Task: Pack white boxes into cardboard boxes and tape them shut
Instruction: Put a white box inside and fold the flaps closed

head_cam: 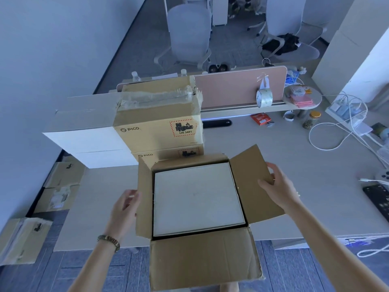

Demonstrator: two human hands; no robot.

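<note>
An open cardboard box [202, 264] stands at the desk's near edge with a white box [197, 199] lying flat inside it. My right hand [277, 186] grips the outer edge of the box's right flap, which is tilted up and outward. My left hand [126, 209] rests against the outside of the left flap, fingers spread. The near flap hangs down toward me. Behind stand two stacked cardboard boxes [160, 131] marked PICO, the top one taped. White boxes [88, 142] are stacked to their left. A roll of clear tape [264, 99] hangs on the pink divider.
The pale desk [305, 165] carries cables [336, 133], a jar, a red packet [261, 119] and a dark device [376, 197] on its right side. More cardboard boxes [61, 186] sit on the floor at the left. Office chairs [189, 36] stand beyond the divider.
</note>
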